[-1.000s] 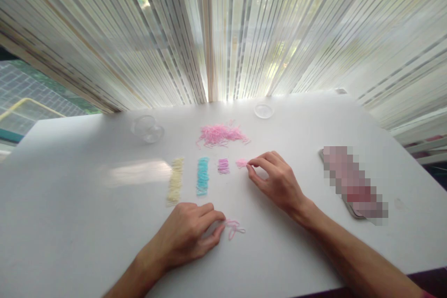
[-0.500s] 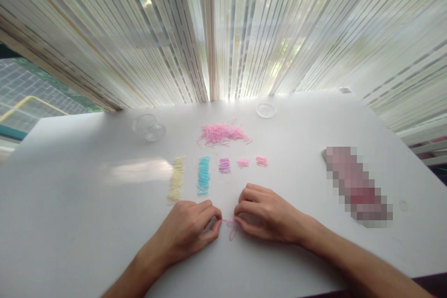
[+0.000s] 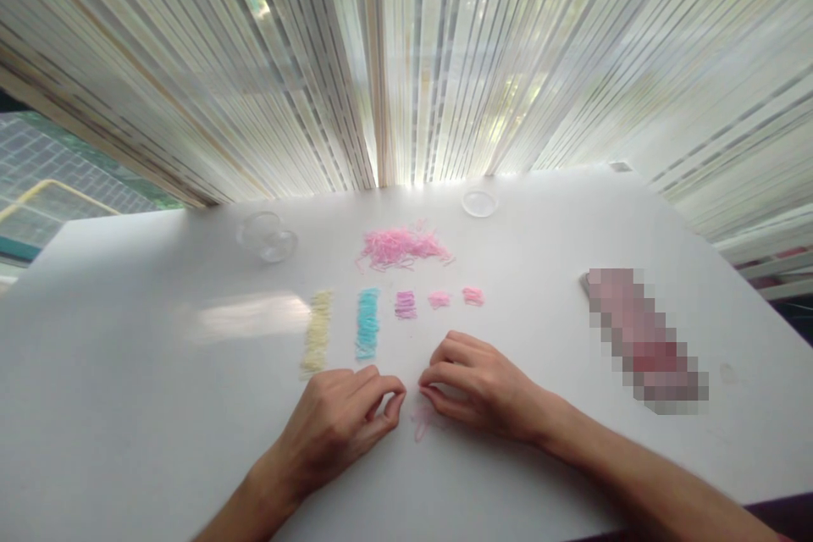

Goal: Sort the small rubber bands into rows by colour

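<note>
White surface [image 3: 127,406] before a striped curtain [image 3: 273,59], daylight brightest along the far edge; beyond the far left corner, grey paving [image 3: 51,154] and a bent yellow bar [image 3: 49,182].

The left hand [image 3: 349,415] and right hand [image 3: 473,385] are bare and slender-fingered, with narrow wrists [image 3: 539,417]; the slim forearms [image 3: 610,453] are uncovered too, smooth and widening gently

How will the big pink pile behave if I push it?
The pink pile would probably spread rather than slide whole, since its strands lie loose and crisscrossed. They look thin, so likely light; curved ends at its edge suggest some flex.
</note>
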{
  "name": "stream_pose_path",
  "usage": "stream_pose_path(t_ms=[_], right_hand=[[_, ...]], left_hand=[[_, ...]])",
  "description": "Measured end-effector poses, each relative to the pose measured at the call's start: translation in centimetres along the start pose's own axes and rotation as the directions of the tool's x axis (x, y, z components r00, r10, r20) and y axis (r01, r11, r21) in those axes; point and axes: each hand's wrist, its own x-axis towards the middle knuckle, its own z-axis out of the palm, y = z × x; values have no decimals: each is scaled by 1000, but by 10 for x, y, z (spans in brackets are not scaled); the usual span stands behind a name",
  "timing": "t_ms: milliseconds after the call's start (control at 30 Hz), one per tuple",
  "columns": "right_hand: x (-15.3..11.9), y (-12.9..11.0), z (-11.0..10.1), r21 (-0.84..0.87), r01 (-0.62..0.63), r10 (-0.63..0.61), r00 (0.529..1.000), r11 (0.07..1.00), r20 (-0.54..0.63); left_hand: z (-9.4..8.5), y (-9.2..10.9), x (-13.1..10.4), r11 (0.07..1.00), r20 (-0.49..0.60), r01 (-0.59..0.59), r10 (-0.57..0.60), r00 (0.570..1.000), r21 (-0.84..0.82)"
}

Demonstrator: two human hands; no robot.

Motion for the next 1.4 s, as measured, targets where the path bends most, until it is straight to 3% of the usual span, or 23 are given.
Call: stream_pose_path(t_ms=[200, 367, 667, 900, 1167, 1400], right_hand=[[-7, 35, -36, -186, -169, 130, 970, 968, -208], [-13, 56, -56, -269, -268, 214, 953, 925, -212], [-16, 57, -61, -290, -267, 236, 962, 919, -138], [-16, 53, -68, -276, -307, 277, 950, 911, -143], [-16, 62, -57, -186, -392, 384, 920, 901, -75], [-12, 66, -54, -155, -416, 402, 908, 896, -116]], left_hand=[[-1, -2, 0, 999, -17, 14, -14, 1000, 29], [1, -3, -2, 999, -8, 2, -2, 1000, 36], [1, -4, -4, 999, 9, 15, -15, 1000, 43], [1, -5, -6, 999, 34, 19, -21, 999, 46], [0, -4, -4, 998, 38, 17, -19, 999, 61], [1, -4, -4, 998, 49, 12, -14, 999, 56]])
